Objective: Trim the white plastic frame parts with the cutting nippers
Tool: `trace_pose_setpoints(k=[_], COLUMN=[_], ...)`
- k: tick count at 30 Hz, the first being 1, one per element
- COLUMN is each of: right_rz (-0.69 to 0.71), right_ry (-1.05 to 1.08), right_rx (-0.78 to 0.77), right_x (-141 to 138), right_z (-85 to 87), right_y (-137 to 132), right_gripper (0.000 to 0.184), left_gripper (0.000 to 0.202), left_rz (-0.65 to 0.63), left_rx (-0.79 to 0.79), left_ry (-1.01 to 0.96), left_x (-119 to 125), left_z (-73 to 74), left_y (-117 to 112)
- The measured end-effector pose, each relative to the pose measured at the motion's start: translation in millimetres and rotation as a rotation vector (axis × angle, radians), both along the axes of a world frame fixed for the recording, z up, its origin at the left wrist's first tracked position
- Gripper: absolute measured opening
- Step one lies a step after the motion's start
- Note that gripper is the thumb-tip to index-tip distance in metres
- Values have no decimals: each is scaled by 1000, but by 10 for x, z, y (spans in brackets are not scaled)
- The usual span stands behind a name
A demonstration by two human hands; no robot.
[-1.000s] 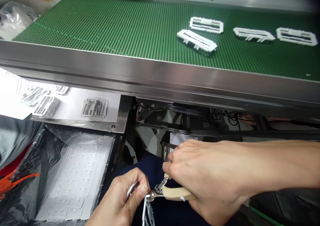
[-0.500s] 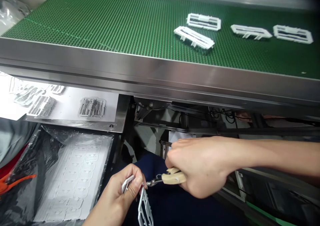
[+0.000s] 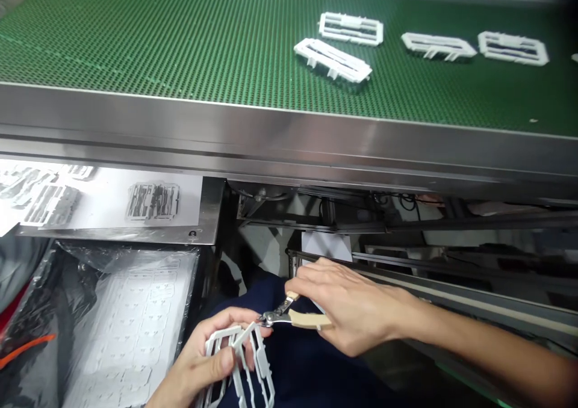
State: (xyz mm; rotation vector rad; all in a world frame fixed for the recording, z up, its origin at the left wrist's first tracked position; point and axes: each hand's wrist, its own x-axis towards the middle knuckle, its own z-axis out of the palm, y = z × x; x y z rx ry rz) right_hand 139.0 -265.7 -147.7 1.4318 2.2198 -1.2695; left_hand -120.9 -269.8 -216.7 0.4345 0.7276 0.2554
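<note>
Pliers point(image 3: 309, 320), one pair, cream handles spread apart, lower centre of the frame. My right hand point(image 3: 352, 312) holds them, fingers curled part-way round the handles.

White frames point(image 3: 262, 360), apparently two, overlapping, bottom centre. My left hand point(image 3: 198, 357) grips them, thumb bent over the front, fingers behind, closed on the plastic. The pliers' metal tip sits at the frames' upper edge, beside my left fingertips; whether it bites I cannot tell.

Green belt point(image 3: 180, 47), ribbed, across the top of the frame. On it, upper right: four loose frames point(image 3: 351, 29) in full view, two near each other, two further right. Metal rail point(image 3: 271, 137) along the belt's near edge.

Paper point(image 3: 108, 197), white, left of centre, on a metal shelf point(image 3: 208, 224). Upon it: one stack point(image 3: 153, 200) of similar parts, and a larger heap point(image 3: 52, 203) at far left.

Clear plastic point(image 3: 76, 330) over printed sheet point(image 3: 130, 318), lower left. Orange strip point(image 3: 27, 349), far lower left.
</note>
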Motion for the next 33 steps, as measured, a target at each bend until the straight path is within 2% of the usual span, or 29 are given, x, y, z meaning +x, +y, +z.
trace_pose_setpoints(k=[4,9,13,18,27,33], right_rz=[22,81,135,170,240,282], right_ry=[36,10,-5,-6,-19,-15], right_rx=[76,164,201,224,248,240], right_x=[-31,-42,-43,-27,-6,10], right_z=[-58,-24,21,58,88,51], right_y=[-62,-24,6,26,96,105], right_gripper=[36,32,26,22,16,16], left_gripper=[54,48,51,56,56,51], left_rz=[52,62,23,-14,-3,32], left_rx=[-49,-107,-72,-42,-54,-66], left_ry=[15,46,9,-41,-51,-32], left_x=[-12,-6,-1,3,-22,4], left_z=[-30,2,54,57,-67,-38], left_y=[-43,-78,-53,-38,-148,-184])
